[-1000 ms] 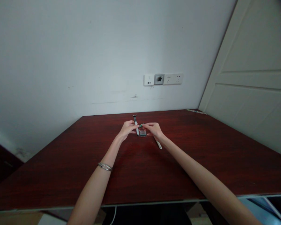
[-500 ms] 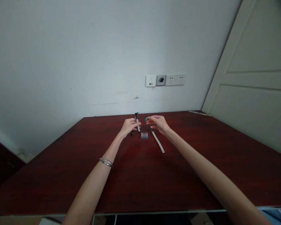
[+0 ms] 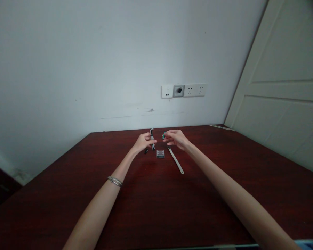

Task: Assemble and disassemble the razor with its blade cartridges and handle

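Observation:
My left hand (image 3: 142,142) is closed around a slim black-and-grey razor-like handle (image 3: 152,140), held upright with its bent head at the top. Between the fingertips of my right hand (image 3: 177,138) is a small green piece (image 3: 163,135); its kind is too small to make out. The two held things are a short way apart. On the table between my hands lies a small clear plastic case (image 3: 160,154). A long pale stick (image 3: 176,160) with a dark far end lies under and in front of my right hand. Beside my left hand rests a small black piece (image 3: 146,151).
The dark red wooden table (image 3: 156,201) runs back to a pale wall. Sockets (image 3: 195,90) and a plugged-in black adapter (image 3: 179,90) sit on that wall. A white panelled door or cabinet side (image 3: 281,86) stands along the right edge.
The green piece in my right hand has turned from nearly flat to more upright. The handle in my left hand has rotated a little. The view has shifted slightly.

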A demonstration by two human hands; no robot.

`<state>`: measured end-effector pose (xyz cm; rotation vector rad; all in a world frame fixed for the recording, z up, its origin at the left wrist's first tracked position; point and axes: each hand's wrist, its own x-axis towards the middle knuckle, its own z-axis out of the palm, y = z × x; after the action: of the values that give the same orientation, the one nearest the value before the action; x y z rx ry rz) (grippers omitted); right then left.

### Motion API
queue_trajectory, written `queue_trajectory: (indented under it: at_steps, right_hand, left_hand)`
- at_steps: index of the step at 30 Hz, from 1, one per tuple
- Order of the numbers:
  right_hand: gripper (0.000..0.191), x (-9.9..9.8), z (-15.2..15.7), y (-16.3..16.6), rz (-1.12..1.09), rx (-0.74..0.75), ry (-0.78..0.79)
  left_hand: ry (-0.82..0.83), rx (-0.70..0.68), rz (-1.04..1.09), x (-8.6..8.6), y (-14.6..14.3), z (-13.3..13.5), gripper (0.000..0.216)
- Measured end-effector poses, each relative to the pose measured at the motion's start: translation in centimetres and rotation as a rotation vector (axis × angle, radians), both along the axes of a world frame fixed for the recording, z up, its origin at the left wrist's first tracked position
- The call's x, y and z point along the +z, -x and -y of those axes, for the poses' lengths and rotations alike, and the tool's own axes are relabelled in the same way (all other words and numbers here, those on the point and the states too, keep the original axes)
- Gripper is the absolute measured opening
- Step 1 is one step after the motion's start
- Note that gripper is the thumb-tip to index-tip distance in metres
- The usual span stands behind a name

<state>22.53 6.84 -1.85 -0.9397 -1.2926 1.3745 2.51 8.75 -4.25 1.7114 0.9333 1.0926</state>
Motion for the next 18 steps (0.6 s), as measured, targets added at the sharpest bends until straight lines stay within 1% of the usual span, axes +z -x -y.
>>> queue_trajectory:
  at_steps: [3,6,10,13,16,18]
  right_hand:
    - [0.005,0.0,-0.2,0.0,0.0,-0.001,0.002]
    - [0.006,0.0,-0.2,-0.2,-0.001,-0.006,0.003]
    - [0.008,0.2,-0.2,-0.7,0.014,-0.011,0.007]
    - [0.009,0.4,-0.4,-1.0,0.023,0.002,0.012]
    - [0.01,0.6,-0.7,-1.1,0.014,0.01,0.01]
    - [0.011,0.7,-0.8,-1.1,0.014,0.006,0.01]
  left_hand:
    - [-0.013,0.01,0.005,0.1,-0.1,0.2,0.033]
    - [-0.044,0.052,0.019,0.3,-0.3,0.5,0.034]
    - [-0.159,0.098,0.057,0.4,-0.6,0.5,0.029]
    - [-0.236,0.161,0.068,0.2,-0.9,0.2,0.025]
    - [-0.22,0.224,0.088,0.1,-1.2,0.1,0.029]
    - [-0.199,0.228,0.11,0.2,-1.4,0.2,0.031]
